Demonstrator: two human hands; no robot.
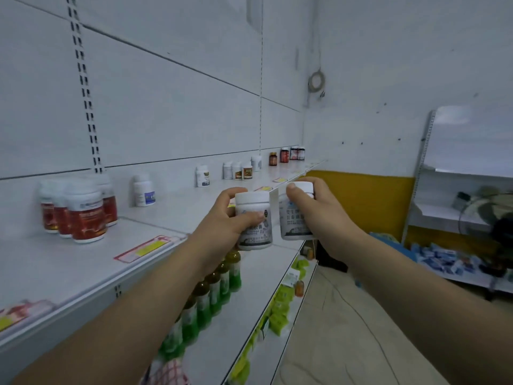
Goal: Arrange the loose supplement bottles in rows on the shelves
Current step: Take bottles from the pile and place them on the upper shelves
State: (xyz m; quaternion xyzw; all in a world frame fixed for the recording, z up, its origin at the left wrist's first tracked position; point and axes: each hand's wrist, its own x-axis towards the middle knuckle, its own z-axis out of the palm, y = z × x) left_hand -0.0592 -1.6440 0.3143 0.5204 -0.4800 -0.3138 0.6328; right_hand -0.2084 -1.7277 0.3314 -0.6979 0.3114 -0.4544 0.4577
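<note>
My left hand [222, 218] grips a white supplement bottle [254, 207] with a printed label, held upright just off the front edge of the top shelf [83, 262]. My right hand [319, 212] grips a second white bottle [291, 223] beside it, thumb on the lid. On the shelf stand a cluster of red-labelled bottles [80, 212] at the left, a lone white bottle [143, 190], another white one [202, 176], a small group of white bottles [240, 170] and dark red bottles [288, 154] at the far end.
A lower shelf [249, 315] carries a row of green-labelled drink bottles [205, 298] and green packets [280, 307]. A white rack [444, 212] with blue packs stands at the right. A cable runs across the tiled floor [347, 329]. Price tags line the shelf edges.
</note>
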